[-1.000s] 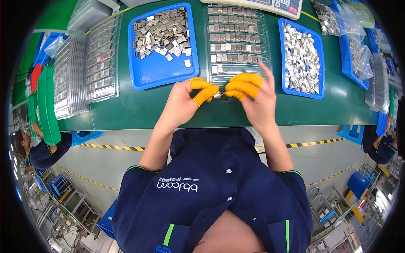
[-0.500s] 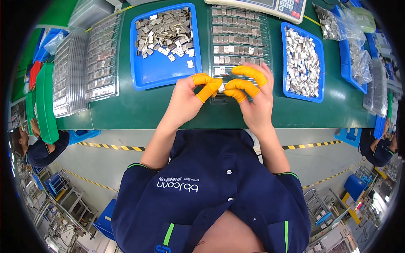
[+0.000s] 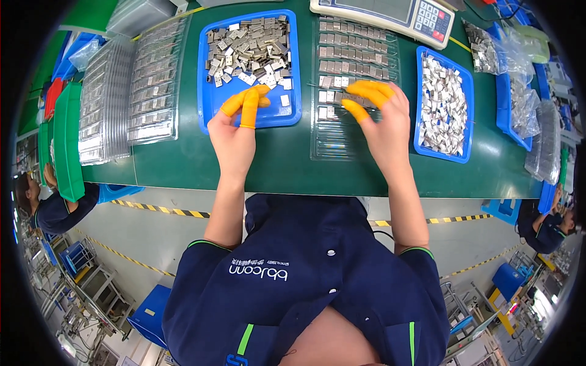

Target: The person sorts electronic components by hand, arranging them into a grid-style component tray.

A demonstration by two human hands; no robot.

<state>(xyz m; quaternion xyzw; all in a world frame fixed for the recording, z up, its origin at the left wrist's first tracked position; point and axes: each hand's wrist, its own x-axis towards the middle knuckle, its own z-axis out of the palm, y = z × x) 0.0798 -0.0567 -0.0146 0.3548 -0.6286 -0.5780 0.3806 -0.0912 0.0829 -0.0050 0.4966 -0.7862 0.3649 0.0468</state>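
Observation:
My left hand (image 3: pixel 237 125), with orange finger cots, is over the near edge of a blue tray (image 3: pixel 213 113) that holds a heap of small metal USB plug shells (image 3: pixel 250 52). Its cot-covered fingers are bent together; whatever lies between the tips is hidden. My right hand (image 3: pixel 386 119), also in orange finger cots, is above a clear plastic blister tray (image 3: pixel 329 147) filled with rows of metal connectors (image 3: pixel 351 52). Thumb and fingers there are apart, near the connectors in the nearer rows, and no held part shows. The nearest slots of the blister tray show no connectors.
To the right stands a second blue tray (image 3: pixel 469 119) of small white-and-metal pieces (image 3: pixel 442 104). A scale (image 3: pixel 421 21) sits at the back. Stacked blister trays (image 3: pixel 101 110) and a green bin (image 3: pixel 72 146) are at left; bagged parts (image 3: pixel 522 91) at right. Co-workers sit at both sides.
My hands were together at the blister tray, pinching a small connector. Now they have separated: the left went left to the blue tray, the right moved slightly right. The view has shifted slightly.

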